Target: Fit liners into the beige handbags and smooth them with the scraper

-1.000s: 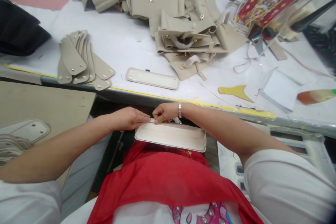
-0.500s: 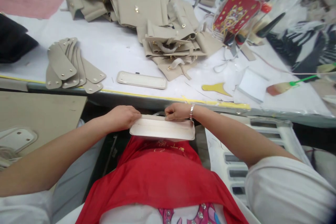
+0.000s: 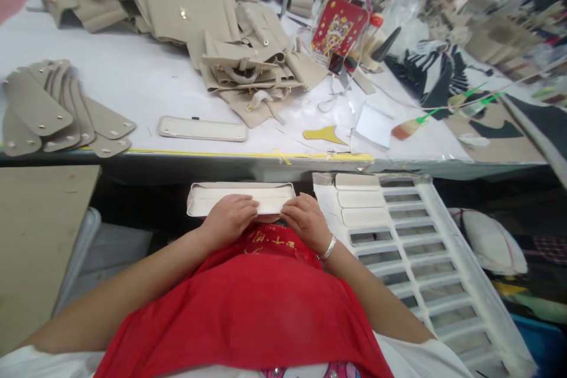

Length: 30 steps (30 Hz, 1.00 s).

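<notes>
Several beige panels with metal studs lie fanned in a stack at the left of the white-covered tabletop, overhanging its yellow-taped edge. Farther back, beige bag pieces with gold-coloured fittings are heaped together. One studded, rounded strip lies flat near the front edge. Below it, a white-lined panel with a raised rim is held in the air, above the lap of a worker in a red apron. The left hand grasps it, fingers laid over the near rim onto the lining, thumb hidden; the right hand, a silver bracelet at the wrist, grips its near right corner. To the right, a yellow cutout lies on the tabletop before a red decorated pouch. Three white panels rest on a white slatted rack; an amber bottle lies beyond.
</notes>
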{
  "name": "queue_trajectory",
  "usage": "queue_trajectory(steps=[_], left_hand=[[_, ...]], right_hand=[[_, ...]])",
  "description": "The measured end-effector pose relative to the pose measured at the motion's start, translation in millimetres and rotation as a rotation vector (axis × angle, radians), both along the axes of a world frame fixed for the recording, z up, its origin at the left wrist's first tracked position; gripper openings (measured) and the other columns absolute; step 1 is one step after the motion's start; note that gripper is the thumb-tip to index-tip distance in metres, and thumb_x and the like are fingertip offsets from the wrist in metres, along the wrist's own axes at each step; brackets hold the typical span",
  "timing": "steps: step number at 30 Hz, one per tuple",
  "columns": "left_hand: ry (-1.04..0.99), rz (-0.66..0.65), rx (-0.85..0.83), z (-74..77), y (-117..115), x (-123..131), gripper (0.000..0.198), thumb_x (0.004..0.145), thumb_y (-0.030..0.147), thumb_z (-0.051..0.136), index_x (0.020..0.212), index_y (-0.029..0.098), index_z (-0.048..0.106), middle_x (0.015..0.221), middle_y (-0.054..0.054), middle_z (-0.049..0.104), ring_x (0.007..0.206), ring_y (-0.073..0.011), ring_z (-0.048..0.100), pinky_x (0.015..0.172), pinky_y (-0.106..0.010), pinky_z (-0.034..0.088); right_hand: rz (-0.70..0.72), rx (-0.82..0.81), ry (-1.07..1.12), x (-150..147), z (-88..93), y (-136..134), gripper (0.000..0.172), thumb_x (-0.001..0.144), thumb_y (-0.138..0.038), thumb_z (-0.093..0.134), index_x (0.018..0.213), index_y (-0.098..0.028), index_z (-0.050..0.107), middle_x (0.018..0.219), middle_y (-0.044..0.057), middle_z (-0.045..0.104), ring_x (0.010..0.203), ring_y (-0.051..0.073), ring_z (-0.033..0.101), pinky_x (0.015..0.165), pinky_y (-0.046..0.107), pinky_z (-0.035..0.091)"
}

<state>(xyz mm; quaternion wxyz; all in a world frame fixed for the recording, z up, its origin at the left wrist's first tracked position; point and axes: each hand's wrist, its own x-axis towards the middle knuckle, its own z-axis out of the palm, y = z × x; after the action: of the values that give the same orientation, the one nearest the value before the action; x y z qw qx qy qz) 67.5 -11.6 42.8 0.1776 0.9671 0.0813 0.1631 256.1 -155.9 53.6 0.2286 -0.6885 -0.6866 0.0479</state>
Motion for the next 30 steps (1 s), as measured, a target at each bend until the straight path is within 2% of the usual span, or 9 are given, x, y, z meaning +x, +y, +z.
queue_trajectory(steps=[4, 12, 15, 18, 20, 22, 26, 28, 30], left_hand=[[-0.045, 0.004, 0.061, -5.0, -3.0, -4.3, 0.019, 0.089, 0.020, 0.045, 0.091, 0.017, 0.064, 0.107, -0.007, 0.066, 0.106, -0.0233, 0.056, 0.092, -0.040, 0.043], [-0.076, 0.038, 0.130, -6.5, -7.0, 2.6, 0.016, 0.085, 0.017, 0.050, 0.094, 0.015, 0.063, 0.104, -0.005, 0.067, 0.103, -0.0224, 0.056, 0.087, -0.037, 0.043], [-0.031, 0.061, 0.151, -1.7, -10.6, 5.4, 0.019, 0.083, 0.016, 0.050, 0.096, 0.015, 0.063, 0.103, -0.006, 0.066, 0.101, -0.0224, 0.056, 0.087, -0.037, 0.042], [0.046, 0.120, 0.163, 9.1, -15.1, 10.8, 0.016, 0.082, 0.017, 0.049, 0.087, 0.015, 0.065, 0.108, -0.008, 0.063, 0.101, -0.0237, 0.054, 0.086, -0.039, 0.041], [0.134, 0.189, 0.163, 18.8, -17.1, 16.5, 0.015, 0.082, 0.019, 0.050, 0.078, 0.016, 0.065, 0.110, -0.010, 0.060, 0.101, -0.0266, 0.051, 0.083, -0.041, 0.041], [0.258, 0.238, 0.145, 27.9, -17.2, 23.0, 0.017, 0.082, 0.020, 0.049, 0.075, 0.016, 0.064, 0.102, -0.011, 0.060, 0.097, -0.0282, 0.051, 0.075, -0.041, 0.042], [0.452, 0.228, 0.086, 37.0, -12.1, 31.3, 0.019, 0.084, 0.020, 0.044, 0.079, 0.016, 0.062, 0.084, -0.010, 0.060, 0.083, -0.0257, 0.053, 0.066, -0.037, 0.041], [0.493, 0.219, 0.053, 36.5, -8.7, 32.2, 0.019, 0.085, 0.020, 0.042, 0.080, 0.016, 0.061, 0.082, -0.009, 0.060, 0.081, -0.0242, 0.054, 0.067, -0.036, 0.041], [0.516, 0.219, 0.018, 34.4, -6.1, 31.6, 0.020, 0.086, 0.021, 0.041, 0.080, 0.016, 0.059, 0.083, -0.009, 0.061, 0.081, -0.0234, 0.054, 0.069, -0.035, 0.041]], right_hand=[[-0.002, 0.028, -0.035, -3.1, -3.4, -1.6, 0.014, 0.087, -0.027, 0.051, 0.082, -0.022, 0.063, 0.084, 0.001, 0.065, 0.088, 0.015, 0.051, 0.103, 0.039, 0.023], [-0.062, 0.072, -0.084, -3.7, -4.9, -0.8, 0.013, 0.087, -0.026, 0.052, 0.082, -0.023, 0.064, 0.083, -0.001, 0.064, 0.089, 0.014, 0.052, 0.105, 0.037, 0.022], [-0.122, 0.073, -0.084, -7.5, -5.2, 0.7, 0.013, 0.086, -0.025, 0.052, 0.080, -0.023, 0.064, 0.083, -0.001, 0.064, 0.089, 0.014, 0.051, 0.105, 0.037, 0.021], [-0.188, 0.037, -0.091, -14.0, -3.1, 3.6, 0.015, 0.086, -0.024, 0.051, 0.078, -0.023, 0.063, 0.083, -0.001, 0.063, 0.090, 0.014, 0.050, 0.106, 0.038, 0.020], [-0.242, 0.002, -0.098, -19.1, -0.9, 6.0, 0.015, 0.085, -0.024, 0.051, 0.076, -0.022, 0.063, 0.087, 0.000, 0.062, 0.092, 0.016, 0.048, 0.106, 0.040, 0.019], [-0.307, -0.033, -0.099, -23.9, 1.0, 8.4, 0.014, 0.084, -0.024, 0.052, 0.074, -0.022, 0.062, 0.093, 0.002, 0.061, 0.095, 0.017, 0.048, 0.106, 0.041, 0.019], [-0.451, -0.045, -0.065, -30.7, 0.9, 10.3, 0.009, 0.080, -0.027, 0.055, 0.084, -0.019, 0.059, 0.111, 0.009, 0.055, 0.105, 0.022, 0.045, 0.100, 0.042, 0.026], [-0.554, -0.027, -0.026, -32.5, -1.2, 9.5, 0.023, 0.077, -0.032, 0.059, 0.094, -0.017, 0.055, 0.112, 0.013, 0.053, 0.104, 0.024, 0.045, 0.093, 0.040, 0.033], [-0.675, -0.037, 0.009, -33.5, -3.6, 8.3, 0.034, 0.073, -0.040, 0.062, 0.094, -0.015, 0.052, 0.101, 0.013, 0.055, 0.096, 0.024, 0.049, 0.084, 0.037, 0.039]])
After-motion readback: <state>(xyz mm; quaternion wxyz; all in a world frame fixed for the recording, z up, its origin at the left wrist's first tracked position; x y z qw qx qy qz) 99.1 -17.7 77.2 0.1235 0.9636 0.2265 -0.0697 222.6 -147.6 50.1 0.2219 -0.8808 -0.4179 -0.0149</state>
